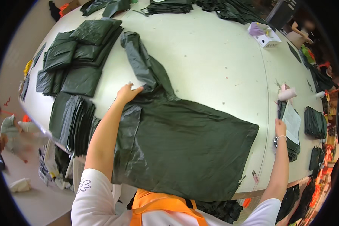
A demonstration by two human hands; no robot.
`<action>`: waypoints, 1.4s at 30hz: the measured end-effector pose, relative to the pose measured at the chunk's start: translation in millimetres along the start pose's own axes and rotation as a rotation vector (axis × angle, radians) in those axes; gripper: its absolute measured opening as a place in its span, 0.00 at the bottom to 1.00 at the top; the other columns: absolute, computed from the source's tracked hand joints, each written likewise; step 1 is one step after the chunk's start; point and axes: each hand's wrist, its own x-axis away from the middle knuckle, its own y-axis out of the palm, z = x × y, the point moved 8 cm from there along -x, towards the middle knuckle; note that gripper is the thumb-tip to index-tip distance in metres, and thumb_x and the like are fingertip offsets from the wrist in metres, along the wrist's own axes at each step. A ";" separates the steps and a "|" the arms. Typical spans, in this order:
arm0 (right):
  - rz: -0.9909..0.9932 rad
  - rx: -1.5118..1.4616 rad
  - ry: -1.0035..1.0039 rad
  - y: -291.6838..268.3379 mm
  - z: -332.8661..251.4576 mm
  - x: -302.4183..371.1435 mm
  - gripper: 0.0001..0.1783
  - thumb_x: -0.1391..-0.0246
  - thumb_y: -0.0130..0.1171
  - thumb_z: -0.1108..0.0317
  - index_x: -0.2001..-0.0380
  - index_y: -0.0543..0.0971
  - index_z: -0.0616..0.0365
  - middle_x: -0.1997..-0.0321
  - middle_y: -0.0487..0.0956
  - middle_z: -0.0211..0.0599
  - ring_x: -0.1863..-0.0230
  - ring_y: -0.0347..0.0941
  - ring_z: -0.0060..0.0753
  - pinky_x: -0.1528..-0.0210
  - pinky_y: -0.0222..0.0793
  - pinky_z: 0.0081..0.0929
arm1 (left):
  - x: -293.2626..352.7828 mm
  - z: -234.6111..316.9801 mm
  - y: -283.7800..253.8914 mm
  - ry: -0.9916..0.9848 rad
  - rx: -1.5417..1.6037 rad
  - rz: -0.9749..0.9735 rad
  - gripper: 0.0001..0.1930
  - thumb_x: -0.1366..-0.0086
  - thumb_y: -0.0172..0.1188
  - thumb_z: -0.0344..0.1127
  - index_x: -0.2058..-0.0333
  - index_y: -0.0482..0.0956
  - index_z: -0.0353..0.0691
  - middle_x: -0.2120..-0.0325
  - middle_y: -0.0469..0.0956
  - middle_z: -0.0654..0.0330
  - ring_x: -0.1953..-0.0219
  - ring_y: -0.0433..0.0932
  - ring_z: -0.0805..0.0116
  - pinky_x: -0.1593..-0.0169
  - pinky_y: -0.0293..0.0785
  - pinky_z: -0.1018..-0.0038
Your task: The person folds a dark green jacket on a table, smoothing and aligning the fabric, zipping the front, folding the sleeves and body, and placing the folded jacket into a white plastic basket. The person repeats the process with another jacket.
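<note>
A dark green, glossy garment (188, 147) lies spread on the pale table in front of me, one sleeve (137, 62) stretching away toward the far side. My left hand (129, 93) rests at the base of that sleeve, its fingers apart on the material. Out to the right, my right hand (280, 128) is closed on the edge of a dark green folded piece in a stack (293, 150). A pale printed sheet (291, 122) lies on top of this stack. How many layers the fingers pinch is hidden.
Folded dark green bundles (79, 56) and a row of upright folded pieces (73, 120) fill the left side. A white box (265, 35) stands far right. Pink-handled snips (255, 176) and a white roll (287, 93) lie on the table (207, 71). Another person (301, 34) is at the far right.
</note>
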 end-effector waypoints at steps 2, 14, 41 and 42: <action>-0.305 0.038 0.278 41.1 69.6 11.6 0.35 0.46 0.50 0.36 0.65 0.80 0.63 0.70 0.81 0.43 0.68 0.75 0.30 0.67 0.69 0.33 | -34.3 35.6 49.4 0.164 0.131 -0.232 0.41 0.50 0.55 0.70 0.54 0.76 0.35 0.56 0.77 0.48 0.52 0.74 0.50 0.48 0.69 0.62; -0.336 -0.446 0.305 140.4 -5.3 33.0 0.26 0.44 0.56 0.50 0.68 0.79 0.70 0.69 0.80 0.40 0.72 0.74 0.31 0.66 0.69 0.27 | -160.0 -6.1 2.5 0.019 0.801 0.211 0.15 0.38 0.50 0.38 0.66 0.77 0.31 0.72 0.78 0.50 0.67 0.76 0.62 0.61 0.70 0.67; -0.017 0.149 -0.290 147.1 -204.9 335.3 0.37 0.43 0.48 0.49 0.34 0.54 0.49 0.29 0.46 0.50 0.30 0.40 0.59 0.34 0.37 0.58 | 179.7 -139.1 31.1 0.135 -0.535 0.297 0.31 0.36 0.47 0.52 0.36 0.56 0.50 0.35 0.53 0.57 0.32 0.46 0.53 0.34 0.35 0.47; 0.016 0.143 -0.295 148.8 -209.7 315.4 0.36 0.43 0.48 0.49 0.34 0.55 0.48 0.29 0.47 0.49 0.30 0.40 0.59 0.34 0.38 0.57 | 160.8 -131.3 31.7 0.165 -0.535 0.325 0.31 0.35 0.47 0.53 0.36 0.56 0.51 0.35 0.53 0.58 0.32 0.47 0.54 0.35 0.36 0.47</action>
